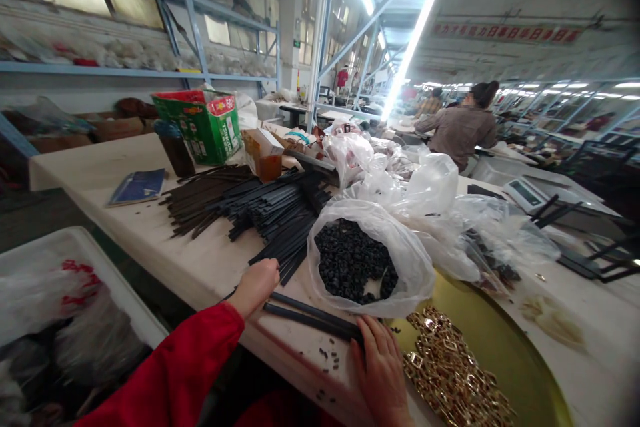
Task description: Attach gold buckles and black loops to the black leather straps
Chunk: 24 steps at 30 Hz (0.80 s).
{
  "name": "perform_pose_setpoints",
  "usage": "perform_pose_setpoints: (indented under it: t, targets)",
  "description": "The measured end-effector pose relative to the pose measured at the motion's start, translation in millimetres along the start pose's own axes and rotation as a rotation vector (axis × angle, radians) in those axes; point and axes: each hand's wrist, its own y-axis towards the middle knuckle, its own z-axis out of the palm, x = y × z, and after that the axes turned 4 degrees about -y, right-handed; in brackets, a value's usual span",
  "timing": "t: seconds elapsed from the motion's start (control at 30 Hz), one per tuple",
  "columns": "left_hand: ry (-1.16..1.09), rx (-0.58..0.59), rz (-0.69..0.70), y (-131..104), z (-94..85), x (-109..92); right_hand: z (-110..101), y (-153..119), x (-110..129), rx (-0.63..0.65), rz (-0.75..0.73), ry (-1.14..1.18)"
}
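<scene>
Two long black strips (313, 319) run along the table's near edge between my hands. My left hand (256, 285) is closed around the left part of a strip, and a dark end pokes out behind the wrist. At the strips' right end, my right hand (381, 361) holds them with its thumb and fingers. Just beyond is a clear plastic bag (420, 277), rolled open and full of small black loops (350, 257). Several tiny black pieces (327, 355) lie beside my right hand. A fanned pile of black strips (280, 210) lies beyond my left hand.
A gold tray (505, 340) with a heap of gold metal buckles (453, 363) stands at right. Behind are a green carton (210, 130), a dark bottle (175, 150) and a blue booklet (137, 187). A white bin (125, 300) stands lower left. A co-worker (457, 130) sits farther back.
</scene>
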Motion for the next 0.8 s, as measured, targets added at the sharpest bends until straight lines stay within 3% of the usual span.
perform_pose_setpoints:
  t: [0.1, 0.17, 0.27, 0.33, 0.5, 0.8]
  targets:
    - [-0.224, 0.131, -0.010, -27.9, -11.1, -7.9, -19.0, 9.5, 23.4, -0.052, 0.000, 0.181]
    - [-0.421, 0.261, -0.016, -54.2, -11.5, -17.1, -32.4, 20.4, 46.2, 0.083, 0.085, 0.416]
    - [-0.889, 0.499, -0.120, -92.8, -1.5, -34.7, -48.3, 37.3, 76.6, 0.338, 0.351, 0.826]
    - [-1.068, 0.552, -0.192, -111.2, 8.4, -45.3, -55.6, 43.2, 87.8, 0.415, 0.522, 1.026]
    - [-1.036, 0.490, -0.208, -127.6, 29.6, -55.1, -66.4, 37.1, 91.3, 0.540, 0.766, 1.344]
    - [-0.877, 0.521, -0.116, -127.5, 47.2, -41.4, -61.7, 24.3, 86.2, 0.596, 0.933, 1.416]
